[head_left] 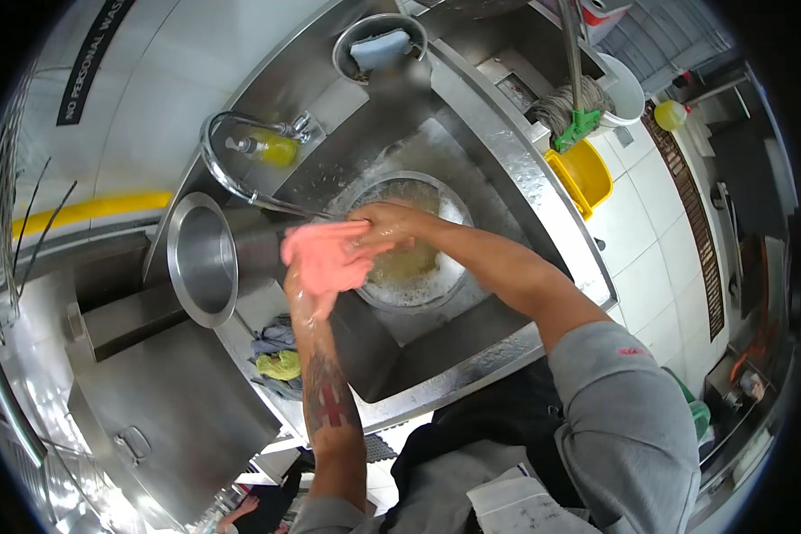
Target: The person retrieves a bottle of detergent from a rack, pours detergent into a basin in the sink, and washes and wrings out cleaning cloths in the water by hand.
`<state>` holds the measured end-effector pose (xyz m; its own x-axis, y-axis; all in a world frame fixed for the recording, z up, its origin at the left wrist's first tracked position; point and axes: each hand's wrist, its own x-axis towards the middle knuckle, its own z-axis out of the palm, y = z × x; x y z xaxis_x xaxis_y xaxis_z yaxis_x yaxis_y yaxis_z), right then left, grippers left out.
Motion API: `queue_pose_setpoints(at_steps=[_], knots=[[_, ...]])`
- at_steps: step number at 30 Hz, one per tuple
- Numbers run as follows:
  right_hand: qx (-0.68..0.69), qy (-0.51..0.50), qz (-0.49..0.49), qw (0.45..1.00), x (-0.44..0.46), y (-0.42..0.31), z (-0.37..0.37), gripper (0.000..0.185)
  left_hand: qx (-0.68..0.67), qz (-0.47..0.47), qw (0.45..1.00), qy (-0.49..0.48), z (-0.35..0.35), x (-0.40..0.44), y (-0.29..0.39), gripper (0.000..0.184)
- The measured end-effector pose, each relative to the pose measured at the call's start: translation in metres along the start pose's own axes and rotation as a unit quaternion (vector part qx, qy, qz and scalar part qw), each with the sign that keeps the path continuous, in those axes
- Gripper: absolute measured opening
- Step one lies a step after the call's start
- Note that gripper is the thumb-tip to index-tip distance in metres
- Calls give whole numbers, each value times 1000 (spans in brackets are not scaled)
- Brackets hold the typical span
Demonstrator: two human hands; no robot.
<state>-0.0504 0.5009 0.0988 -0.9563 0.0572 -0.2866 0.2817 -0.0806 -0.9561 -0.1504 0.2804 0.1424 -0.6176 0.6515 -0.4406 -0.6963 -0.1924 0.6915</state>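
A wet pink cloth (329, 254) is bunched between my two hands, above the left part of the steel sink (365, 343). My right hand (384, 224) has its fingers closed on the cloth's upper right side. My left hand (301, 280) is at the cloth's lower left, mostly covered by it, its fingers hidden. Just beyond the cloth, the curved faucet (227, 173) reaches over the sink. Below and right of my hands, a large round metal bowl (458, 209) holds cloudy, foamy water.
A steel pot (203, 258) stands left of the sink, near a yellow soap bottle (276, 149). Another bowl (338, 53) with a blue sponge sits at the back. Cloths (279, 365) lie on the left rim. A mop (578, 125) and yellow bucket (587, 178) are at right.
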Motion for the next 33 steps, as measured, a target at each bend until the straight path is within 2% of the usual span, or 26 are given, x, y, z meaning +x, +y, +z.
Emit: queue_pose_setpoints(at_steps=[1,3,4,5,6,7,8,9,11,12,13,15,17,18,19,20,21,22,23,25,27,28,29,30,32,33], knots=[[-40,-21,-13,999,-7,13,-8,43,39,41,998,20,0,-13,9,58],[-136,90,-184,969,24,76,-32,40,78,83,993,34,4,-24,17,64],[-135,94,-186,969,32,77,-48,40,40,73,996,-25,9,-27,17,67],[-4,85,-144,986,39,79,-61,39,0,63,995,-79,13,-32,13,69],[127,72,-99,984,43,79,-63,40,2,65,995,-75,11,-32,2,69],[220,114,-46,968,3,11,-50,40,-51,-17,998,-19,6,-24,-17,71],[168,100,-120,973,8,9,-25,41,-103,-100,989,37,-1,-12,-36,72],[88,102,-176,975,10,6,10,40,-94,-148,984,43,-6,6,-54,70],[-94,133,-266,950,8,0,76,37,-88,-200,975,48,-28,43,-82,68],[-96,134,-263,951,27,22,89,37,-145,-204,967,44,-43,60,-94,67],[-127,193,-156,960,50,62,106,34,-202,-206,957,43,-58,74,-105,66],[-303,185,-171,919,18,16,57,32,-306,-204,929,35,-81,97,-114,64],[-340,166,-92,921,68,56,18,34,-353,-201,913,35,-69,84,-99,63],[-338,165,-93,922,69,49,16,34,-101,-293,946,92,-42,61,-77,59],[-344,125,-123,922,68,30,11,35,156,-362,908,141,-20,46,-62,55],[-350,86,-151,920,65,13,8,37,155,-361,909,142,-11,39,-56,55],[-350,86,-151,920,59,-1,10,37,344,-132,924,102,-5,35,-51,47],[-285,27,-146,947,51,-14,12,39,502,109,857,52,2,33,-48,40],[-219,-33,-137,966,44,-25,10,43,499,110,858,51,4,37,-38,40],[-227,-49,-127,964,34,-41,-8,46,479,57,874,-66,-1,46,-5,23],[-230,-62,-120,964,25,-35,-25,49,479,60,872,-83,31,33,22,16],[-209,-77,-95,970,17,-25,-36,42,479,64,869,-102,40,30,32,9],[-190,-89,-72,975,10,-19,-48,36,517,45,844,-133,15,38,40,26],[-191,-89,-73,975,5,-13,-60,36,517,47,844,-133,10,38,38,26],[-176,-39,-24,983,1,-3,-73,29,240,95,958,-126,-2,33,34,39],[-173,-42,-24,984,4,-2,-72,29,241,93,958,-123,9,32,29,39]])
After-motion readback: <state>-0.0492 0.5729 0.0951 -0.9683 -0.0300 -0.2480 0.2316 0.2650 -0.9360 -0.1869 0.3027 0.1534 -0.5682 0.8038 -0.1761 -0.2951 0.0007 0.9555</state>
